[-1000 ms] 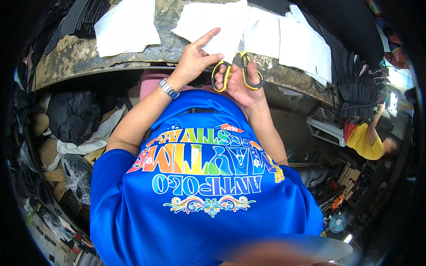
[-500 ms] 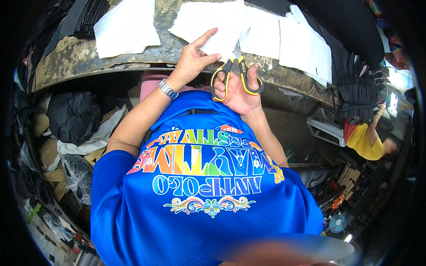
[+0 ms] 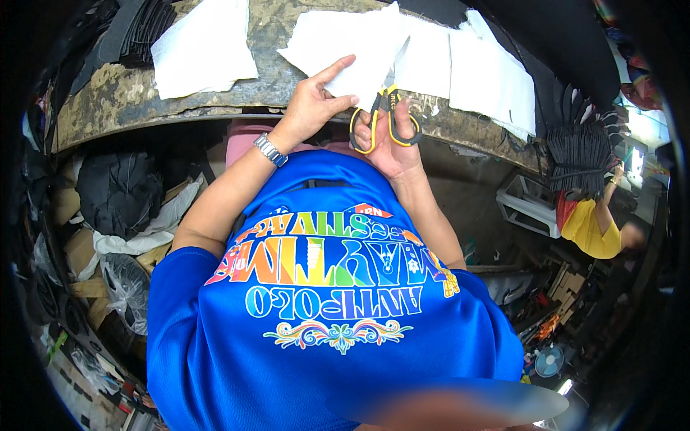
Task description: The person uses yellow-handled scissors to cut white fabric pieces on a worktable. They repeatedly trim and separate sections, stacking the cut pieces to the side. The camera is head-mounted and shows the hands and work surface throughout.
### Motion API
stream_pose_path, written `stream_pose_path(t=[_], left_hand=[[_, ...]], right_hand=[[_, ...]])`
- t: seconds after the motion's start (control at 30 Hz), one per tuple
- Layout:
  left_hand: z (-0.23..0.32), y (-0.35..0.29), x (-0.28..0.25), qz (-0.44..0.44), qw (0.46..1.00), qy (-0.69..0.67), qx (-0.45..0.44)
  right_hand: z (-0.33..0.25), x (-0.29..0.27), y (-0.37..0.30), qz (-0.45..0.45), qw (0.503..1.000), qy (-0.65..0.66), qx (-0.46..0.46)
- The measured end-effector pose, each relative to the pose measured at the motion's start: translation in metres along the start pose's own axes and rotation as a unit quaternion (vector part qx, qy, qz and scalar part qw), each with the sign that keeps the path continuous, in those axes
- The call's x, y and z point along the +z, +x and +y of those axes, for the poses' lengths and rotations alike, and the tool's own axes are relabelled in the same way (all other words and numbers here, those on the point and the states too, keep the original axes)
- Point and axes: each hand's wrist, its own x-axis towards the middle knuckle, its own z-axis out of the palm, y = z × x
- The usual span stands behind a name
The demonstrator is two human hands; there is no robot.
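A white cloth piece [image 3: 338, 43] lies at the near edge of the worn table, its right corner lifted. My left hand [image 3: 320, 99] holds its lower edge, with index finger and thumb on top and the other fingers mostly hidden beneath. In my right hand [image 3: 392, 151] are scissors [image 3: 392, 90] with black and yellow handles, thumb and fingers through the loops. The blades point away from me along the cloth's right edge. One blade shows plainly; the other seems covered by the cloth. More white pieces [image 3: 489, 82] lie just right of the scissors.
Another white piece [image 3: 205, 50] lies left on the table [image 3: 108, 100]. Black strips [image 3: 144, 36] are stacked at the far left, and a black bundle [image 3: 578, 161] stands at the right. A person in yellow [image 3: 593, 226] is beyond a white stool [image 3: 528, 205]. Black bags [image 3: 118, 190] sit below left.
The scissors have shifted slightly away from me and right along the cloth edge, and their handles are closer together. My left hand keeps its hold, with the cloth slightly shifted.
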Motion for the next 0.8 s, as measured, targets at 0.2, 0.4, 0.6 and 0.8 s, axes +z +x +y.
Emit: stream_pose_path(t=[0.2,0.4,0.6,0.8], left_hand=[[0.001,0.002,-0.002,-0.009,1.0,0.022,-0.004],[0.011,-0.003,0.001,-0.019,0.999,0.007,-0.032],[0.013,-0.005,-0.003,-0.025,0.999,0.036,-0.015],[0.03,-0.007,-0.011,-0.108,0.979,0.156,-0.072]], right_hand=[[-0.004,-0.005,-0.005,0.05,0.993,-0.103,0.0],[-0.016,0.002,-0.005,0.057,0.995,-0.082,-0.013],[-0.015,0.004,-0.011,0.03,0.999,-0.042,-0.001],[-0.006,-0.005,-0.025,0.018,0.998,0.042,0.045]])
